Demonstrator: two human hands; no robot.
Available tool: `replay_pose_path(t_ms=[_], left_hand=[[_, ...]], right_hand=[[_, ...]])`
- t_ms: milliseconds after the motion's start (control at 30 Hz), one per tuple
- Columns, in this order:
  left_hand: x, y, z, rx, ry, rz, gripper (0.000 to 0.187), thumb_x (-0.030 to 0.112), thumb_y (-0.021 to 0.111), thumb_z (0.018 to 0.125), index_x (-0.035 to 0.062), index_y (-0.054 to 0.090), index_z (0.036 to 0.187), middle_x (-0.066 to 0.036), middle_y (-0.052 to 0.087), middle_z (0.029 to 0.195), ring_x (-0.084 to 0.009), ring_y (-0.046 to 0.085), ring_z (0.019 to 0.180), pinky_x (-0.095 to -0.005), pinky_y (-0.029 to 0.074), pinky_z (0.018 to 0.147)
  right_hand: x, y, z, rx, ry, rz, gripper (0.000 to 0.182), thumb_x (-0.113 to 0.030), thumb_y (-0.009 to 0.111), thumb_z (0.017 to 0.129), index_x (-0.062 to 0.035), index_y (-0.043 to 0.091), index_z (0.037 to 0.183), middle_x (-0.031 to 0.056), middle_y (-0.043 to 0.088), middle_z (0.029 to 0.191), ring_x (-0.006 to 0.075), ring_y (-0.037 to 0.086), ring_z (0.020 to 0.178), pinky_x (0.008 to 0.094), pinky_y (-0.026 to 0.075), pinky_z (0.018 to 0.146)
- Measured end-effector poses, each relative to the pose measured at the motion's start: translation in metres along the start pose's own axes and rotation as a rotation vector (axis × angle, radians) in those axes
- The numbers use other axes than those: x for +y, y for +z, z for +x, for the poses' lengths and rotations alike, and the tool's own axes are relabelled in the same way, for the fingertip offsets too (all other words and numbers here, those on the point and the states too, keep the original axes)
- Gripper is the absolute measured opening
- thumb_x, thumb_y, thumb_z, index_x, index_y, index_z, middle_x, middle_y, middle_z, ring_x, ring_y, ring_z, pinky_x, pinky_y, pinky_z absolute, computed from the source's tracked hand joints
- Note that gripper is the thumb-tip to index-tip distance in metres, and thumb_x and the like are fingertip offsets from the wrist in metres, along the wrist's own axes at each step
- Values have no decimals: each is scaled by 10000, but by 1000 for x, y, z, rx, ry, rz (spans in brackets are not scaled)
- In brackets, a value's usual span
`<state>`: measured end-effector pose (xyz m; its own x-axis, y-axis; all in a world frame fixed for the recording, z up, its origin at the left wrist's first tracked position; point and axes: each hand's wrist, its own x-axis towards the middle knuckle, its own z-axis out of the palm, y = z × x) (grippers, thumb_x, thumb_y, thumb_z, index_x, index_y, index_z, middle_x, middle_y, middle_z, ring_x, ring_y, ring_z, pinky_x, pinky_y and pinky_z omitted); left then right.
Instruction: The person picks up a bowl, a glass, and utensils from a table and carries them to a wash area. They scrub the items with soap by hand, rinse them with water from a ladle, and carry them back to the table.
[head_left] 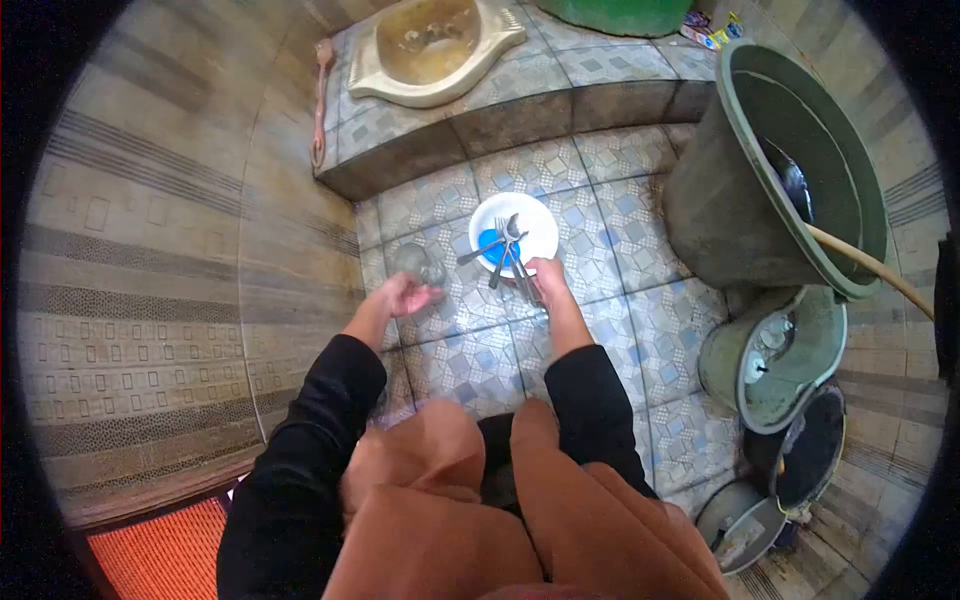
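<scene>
A white plate (542,222) lies on the tiled floor ahead, with a blue item (489,238) and several forks and spoons (512,236) on it. At the plate's near edge is my right hand (543,281), fingers curled; a clear glass-like object below the plate is partly hidden beside it. My left hand (406,295) is left of the plate, just under a clear, see-through vessel (418,262). Blur hides whether its fingers grip that vessel.
A squat toilet (490,50) sits on a raised tiled step. Right stand a tall green bin (705,220) with a hose (875,262), a smaller green bucket (722,360), a black bucket (812,450) and a grey basin (735,500). An orange mat (165,550) lies lower left.
</scene>
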<state>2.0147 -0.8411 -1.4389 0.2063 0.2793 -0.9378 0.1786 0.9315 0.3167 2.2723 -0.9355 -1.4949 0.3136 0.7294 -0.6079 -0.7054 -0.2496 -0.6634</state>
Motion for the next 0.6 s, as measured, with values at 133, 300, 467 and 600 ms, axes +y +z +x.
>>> replay_pose_path(t_ms=[133, 300, 467, 600], left_hand=[[-19, 23, -21, -43, -53, -176, 310, 226, 291, 815, -21, 477, 785, -39, 514, 596, -155, 477, 419, -302, 477, 453], [-15, 102, -172, -60, 138, -158, 256, 279, 298, 809, 83, 342, 651, 7, 316, 507, -133, 294, 358, -266, 328, 349], [28, 173, -383, -169, 120, -15, 285, 333, 374, 752, 160, 271, 550, 43, 236, 486, -83, 197, 375, -239, 228, 357], [75, 167, -532, -310, 214, 245, 237, 359, 401, 775, 157, 357, 659, 71, 278, 521, -53, 253, 386, -214, 261, 362]], right_hand=[[-67, -12, -122, -38, -141, 5, 463, 26, 453, 633, 46, 342, 1082, 134, 502, 877, 235, 563, 677, 342, 511, 507], [-166, -14, -276, 156, -169, 18, 541, 57, 441, 572, -3, 328, 1098, 138, 460, 941, 216, 534, 714, 258, 447, 448], [-268, 25, -432, 279, -300, -57, 546, 63, 426, 574, 29, 332, 1111, 137, 474, 980, 218, 513, 845, 303, 458, 687], [-347, 103, -552, 384, -377, -100, 502, 42, 456, 570, 61, 392, 1067, 132, 501, 972, 211, 515, 868, 285, 451, 703]])
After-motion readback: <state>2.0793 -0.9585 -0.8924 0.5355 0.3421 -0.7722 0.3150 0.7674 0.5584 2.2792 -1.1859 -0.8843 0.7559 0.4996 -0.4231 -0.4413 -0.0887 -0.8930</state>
